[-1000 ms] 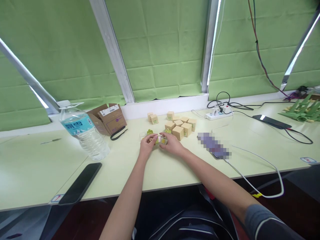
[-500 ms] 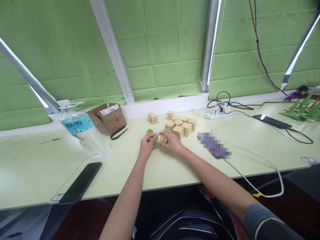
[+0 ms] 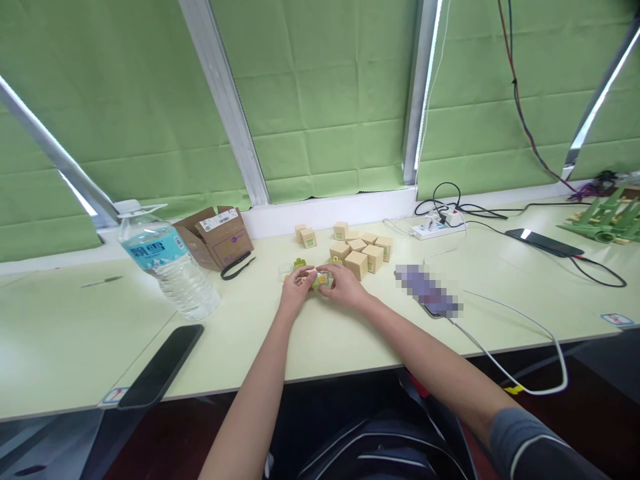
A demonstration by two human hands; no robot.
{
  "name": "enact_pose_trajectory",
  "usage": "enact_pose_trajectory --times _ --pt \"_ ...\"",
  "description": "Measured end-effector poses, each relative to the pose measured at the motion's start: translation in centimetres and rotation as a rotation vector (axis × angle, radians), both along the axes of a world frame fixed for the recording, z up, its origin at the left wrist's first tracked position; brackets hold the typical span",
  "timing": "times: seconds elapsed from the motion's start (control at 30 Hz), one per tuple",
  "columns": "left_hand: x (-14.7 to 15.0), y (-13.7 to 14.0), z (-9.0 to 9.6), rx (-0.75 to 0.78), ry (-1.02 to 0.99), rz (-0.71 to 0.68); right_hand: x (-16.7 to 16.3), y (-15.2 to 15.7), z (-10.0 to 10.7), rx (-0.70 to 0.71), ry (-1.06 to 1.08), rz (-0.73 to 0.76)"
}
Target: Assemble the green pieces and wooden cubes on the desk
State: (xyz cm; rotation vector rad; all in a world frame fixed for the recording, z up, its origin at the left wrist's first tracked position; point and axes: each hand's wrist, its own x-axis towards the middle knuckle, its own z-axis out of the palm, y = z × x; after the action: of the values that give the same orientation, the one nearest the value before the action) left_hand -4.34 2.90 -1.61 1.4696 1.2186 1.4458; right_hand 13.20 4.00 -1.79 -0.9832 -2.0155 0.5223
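Between both hands is a small clear plastic box (image 3: 323, 280) with something yellow inside. My left hand (image 3: 296, 291) grips its left side with thumb and fingers. On the other side, the fingers of my right hand (image 3: 346, 287) are closed on it. A green clover-shaped piece (image 3: 299, 263) lies just beyond the left fingers, beside another clear plastic piece (image 3: 285, 271). Behind the right fingers, partly hidden, is a green piece (image 3: 336, 260). Several small tan cardboard boxes (image 3: 356, 265) are clustered to the right of my right hand.
A large water bottle (image 3: 170, 267), an open brown carton (image 3: 225, 241) and a black phone (image 3: 161, 367) stand or lie on the left. Rightward are a charging phone (image 3: 429, 291) with a white cable, a power strip (image 3: 437, 229) and another phone (image 3: 544, 243). More tan boxes (image 3: 309, 238) sit near the wall.
The clear box has tilted slightly between my fingers, and my left fingers have shifted a little. The arms and everything else on the table look the same.
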Motion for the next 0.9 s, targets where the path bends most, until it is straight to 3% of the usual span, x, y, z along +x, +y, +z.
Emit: enact_pose_trajectory --times 0.9 --pt "0.07 0.39 -0.72 0.012 0.005 -0.075 0.69 0.31 -0.05 0.058 -0.036 0.009"
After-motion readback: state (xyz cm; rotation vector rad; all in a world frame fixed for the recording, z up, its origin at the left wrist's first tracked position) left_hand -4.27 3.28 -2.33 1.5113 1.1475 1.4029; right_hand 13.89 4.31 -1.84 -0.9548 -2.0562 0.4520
